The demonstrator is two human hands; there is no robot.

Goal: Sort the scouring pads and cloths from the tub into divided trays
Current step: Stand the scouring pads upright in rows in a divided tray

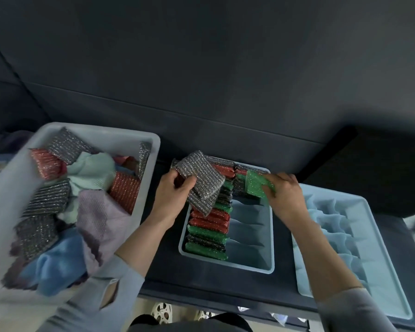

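A person sorts scouring pads over the middle divided tray, the left hand gripping a loose stack of silver pads while the right hand pinches a green pad at the tray's far end. The risk, by appearances — the silver stack slipping from that one-handed hold and scattering across the filled left column. The tub at left holds more pads and cloths; the right-hand tray has none.
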